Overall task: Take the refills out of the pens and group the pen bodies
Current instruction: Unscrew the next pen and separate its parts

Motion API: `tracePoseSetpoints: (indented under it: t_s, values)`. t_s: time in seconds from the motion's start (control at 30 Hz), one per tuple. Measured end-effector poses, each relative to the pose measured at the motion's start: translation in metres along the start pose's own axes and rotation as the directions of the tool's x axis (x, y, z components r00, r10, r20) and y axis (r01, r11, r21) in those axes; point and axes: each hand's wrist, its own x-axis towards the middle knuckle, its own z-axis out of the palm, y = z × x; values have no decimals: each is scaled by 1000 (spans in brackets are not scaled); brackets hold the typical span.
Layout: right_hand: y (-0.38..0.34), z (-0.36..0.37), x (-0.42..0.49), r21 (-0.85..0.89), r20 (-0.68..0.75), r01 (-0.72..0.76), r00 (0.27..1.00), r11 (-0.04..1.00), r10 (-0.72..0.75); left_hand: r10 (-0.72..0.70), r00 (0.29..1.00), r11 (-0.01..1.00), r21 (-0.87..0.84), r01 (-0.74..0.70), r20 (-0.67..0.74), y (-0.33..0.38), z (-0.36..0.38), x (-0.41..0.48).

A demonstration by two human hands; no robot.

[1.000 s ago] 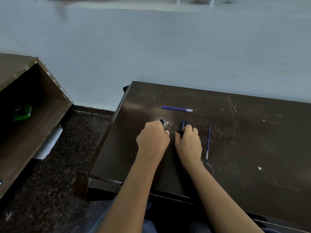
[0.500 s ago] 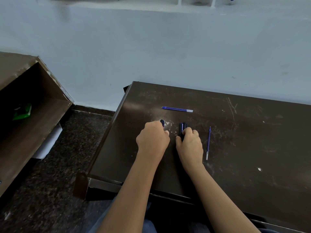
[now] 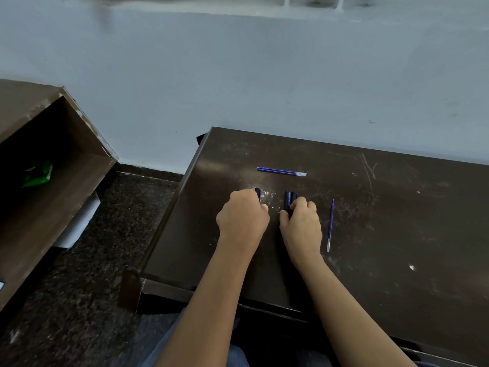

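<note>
Both hands rest on the dark brown table [image 3: 397, 234]. My left hand [image 3: 242, 215] is closed around a dark pen body [image 3: 258, 193]; only its far end shows above the knuckles. My right hand [image 3: 300, 223] grips dark pen bodies [image 3: 289, 199] lying side by side, their far ends sticking out past the fingers. How many pen bodies there are I cannot tell. One blue refill [image 3: 281, 171] lies crosswise beyond the hands. A second blue refill [image 3: 330, 225] lies lengthwise just right of my right hand.
A pale wall stands behind the table. At the left is a brown wooden shelf unit [image 3: 53, 181] with a green packet [image 3: 37, 174] inside. Dark speckled floor [image 3: 87, 274] runs between shelf and table. The table's left edge is close to my left hand.
Hardly anything differs. Both hands stay closed on the pen bodies in the same place, and the two refills have not moved.
</note>
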Motion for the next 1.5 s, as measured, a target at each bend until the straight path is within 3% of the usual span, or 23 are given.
tracePoseSetpoints:
  t_s: [0.17,0.3,0.47,0.6,0.73,0.8,0.87,0.97,1.07,1.27,1.4,1.43,1.5]
  values:
    - [-3,1,-5,-72,-98,116,988,991,-123,-13,999,1000,-24,12,-32,-3,-1,1]
    - [-20,9,-13,84,11,234,972,968,-236,-45,994,998,-36,42,-94,-6,-4,3]
    - [-41,17,-12,15,262,118,958,993,-118,-41,988,997,-70,31,-147,-6,-6,1]
    - [-51,18,-10,-66,310,63,950,996,-39,-30,987,997,-81,18,-161,-8,-6,4]
    - [-49,9,-4,148,403,-119,914,982,50,-72,990,996,-68,64,-118,-12,-4,8]
    - [-50,-3,-6,321,501,-293,859,900,101,-112,991,991,-81,106,-71,-12,-2,9]
    - [-52,-16,-11,512,558,-381,829,770,39,-147,989,981,-125,146,2,-9,-1,10]
    - [-55,-41,-17,662,573,-369,811,652,-122,-161,978,964,-190,185,133,-2,-6,11]
    - [-49,-61,-24,675,594,-343,777,653,-207,-113,976,975,-169,145,185,-1,-9,9]
    - [-30,-81,-24,609,492,-342,870,716,-3,87,969,984,-172,-47,231,14,-3,6]
    - [-34,-81,-13,711,560,-460,828,532,-32,123,973,987,-129,-99,195,0,-2,10]
    - [-33,-80,-11,728,546,-455,837,512,-33,134,970,985,-137,-107,204,-4,-1,10]
    - [-29,-78,-7,726,469,-377,883,576,-14,176,952,977,-160,-139,250,-8,1,9]
